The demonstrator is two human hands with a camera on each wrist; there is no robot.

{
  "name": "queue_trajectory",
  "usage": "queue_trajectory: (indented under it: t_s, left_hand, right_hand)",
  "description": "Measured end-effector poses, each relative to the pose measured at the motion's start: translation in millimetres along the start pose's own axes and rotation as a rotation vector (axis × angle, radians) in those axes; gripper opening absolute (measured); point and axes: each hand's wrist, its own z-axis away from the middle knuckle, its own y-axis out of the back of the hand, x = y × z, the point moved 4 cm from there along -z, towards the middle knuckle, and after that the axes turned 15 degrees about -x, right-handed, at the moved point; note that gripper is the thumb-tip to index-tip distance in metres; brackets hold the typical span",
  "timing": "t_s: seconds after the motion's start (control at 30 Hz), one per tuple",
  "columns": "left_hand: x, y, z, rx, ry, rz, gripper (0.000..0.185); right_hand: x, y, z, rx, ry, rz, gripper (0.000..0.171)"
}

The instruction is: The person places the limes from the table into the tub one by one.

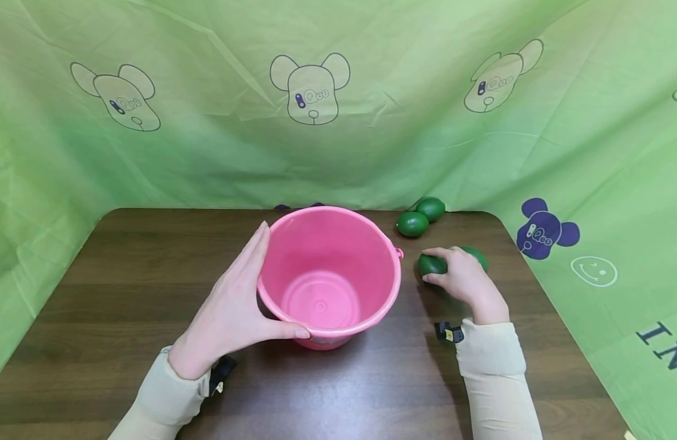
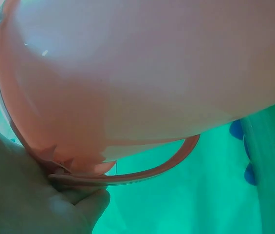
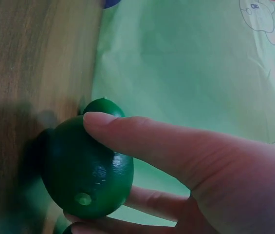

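Note:
A pink bucket (image 1: pixel 327 263) stands upright on the table, its mouth facing up and its inside bare. My left hand (image 1: pixel 228 305) holds it by the left side of the rim, thumb along the front and fingers along the side. The left wrist view shows the bucket's wall (image 2: pixel 152 73) and its curved handle (image 2: pixel 171 163) beside the hand. To the right of the bucket, my right hand (image 1: pixel 467 278) pinches a green lime (image 3: pixel 88 165) between thumb and fingers. Another lime (image 1: pixel 476 256) lies just behind that hand, partly covered by it.
Two more limes (image 1: pixel 412 224) lie close together near the table's back edge, right of the bucket. The brown wooden table (image 1: pixel 124 293) reaches back to a green printed cloth (image 1: pixel 206 153) that hangs behind and at the sides.

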Motion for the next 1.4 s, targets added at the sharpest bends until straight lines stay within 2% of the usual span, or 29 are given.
queue_trajectory:
  t_s: [0.23,0.57,0.87,1.13,1.4]
  left_hand:
    - [-0.5,0.1,-0.2,0.000,0.012,0.013,0.142]
    - [0.7,0.6,-1.3,0.005,0.000,-0.021,0.142]
    - [0.1,1.7,-1.1,0.003,-0.010,-0.035,0.141]
    - [-1.1,2.6,-1.7,-0.002,-0.016,-0.030,0.142]
    - [-0.5,2.6,-1.0,-0.006,-0.012,-0.022,0.141]
  right_hand:
    - [1,-2,-1,-0.003,-0.022,-0.012,0.056]
    - [2,-1,-1,-0.016,-0.042,-0.022,0.055]
    - [1,1,1,0.011,-0.019,-0.021,0.054]
    - [-7,8,4,0.104,0.040,-0.040,0.055]
    - [-19,19,15,0.278,0.134,-0.085,0.054]
